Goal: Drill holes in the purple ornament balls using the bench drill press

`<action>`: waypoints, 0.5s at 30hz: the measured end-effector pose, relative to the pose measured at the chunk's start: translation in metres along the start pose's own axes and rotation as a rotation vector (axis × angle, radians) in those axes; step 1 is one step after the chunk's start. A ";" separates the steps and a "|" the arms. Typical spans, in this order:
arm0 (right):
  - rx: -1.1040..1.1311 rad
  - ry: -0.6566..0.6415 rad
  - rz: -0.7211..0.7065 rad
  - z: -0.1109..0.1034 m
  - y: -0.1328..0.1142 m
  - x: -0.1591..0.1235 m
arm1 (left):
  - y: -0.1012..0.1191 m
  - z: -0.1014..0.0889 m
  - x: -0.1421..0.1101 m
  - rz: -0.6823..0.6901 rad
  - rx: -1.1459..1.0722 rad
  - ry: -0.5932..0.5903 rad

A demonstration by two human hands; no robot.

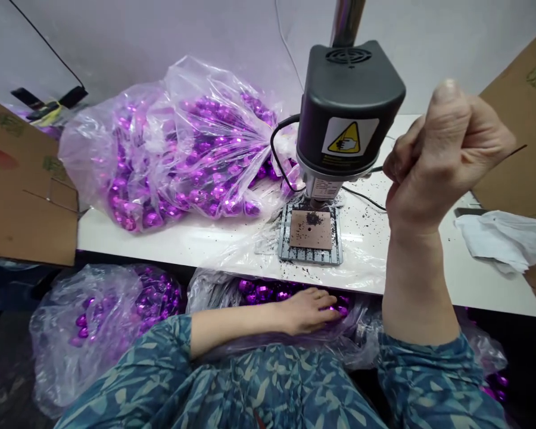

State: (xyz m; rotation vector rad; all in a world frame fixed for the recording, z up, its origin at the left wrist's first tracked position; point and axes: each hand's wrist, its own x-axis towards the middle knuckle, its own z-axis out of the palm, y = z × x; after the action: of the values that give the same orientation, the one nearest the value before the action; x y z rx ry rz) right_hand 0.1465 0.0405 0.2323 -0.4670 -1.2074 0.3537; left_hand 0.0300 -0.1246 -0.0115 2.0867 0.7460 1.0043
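My right hand (438,155) is raised in a fist beside the black drill press head (348,101), closed around its thin lever handle (516,150), whose tip sticks out to the right. My left hand (308,310) reaches down into a clear plastic bag of shiny purple faceted balls (263,292) on my lap, fingers curled among the balls; whether it holds one is hidden. Below the drill sits a small grey base with a brown plate (310,235), dusted with dark shavings.
A large clear bag of purple balls (183,149) lies on the white table (196,241) at the left. Another bag (98,322) sits lower left. Cardboard panels (22,190) stand at both sides. A white cloth (504,235) lies at the right.
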 end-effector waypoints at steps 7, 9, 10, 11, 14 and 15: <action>0.033 0.020 -0.011 0.002 -0.004 -0.002 | -0.061 -0.169 0.088 -0.322 0.134 0.775; 0.022 0.026 -0.003 0.002 -0.004 -0.002 | -0.087 -0.198 0.119 -0.448 0.164 0.740; 0.017 0.026 0.000 0.002 -0.004 -0.002 | -0.099 -0.205 0.132 -0.474 0.149 0.670; 0.016 0.026 -0.003 0.002 -0.004 -0.002 | -0.109 -0.206 0.143 -0.473 0.123 0.591; 0.009 0.023 -0.016 0.002 -0.006 -0.003 | -0.126 -0.196 0.160 -0.429 0.040 0.434; -0.002 0.023 -0.012 0.001 -0.007 -0.003 | -0.128 -0.193 0.161 -0.427 0.019 0.429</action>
State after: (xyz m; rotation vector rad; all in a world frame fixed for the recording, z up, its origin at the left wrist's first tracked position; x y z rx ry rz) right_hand 0.1442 0.0329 0.2340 -0.4643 -1.1882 0.3359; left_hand -0.0675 0.1337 0.0454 1.6337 1.3520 1.2043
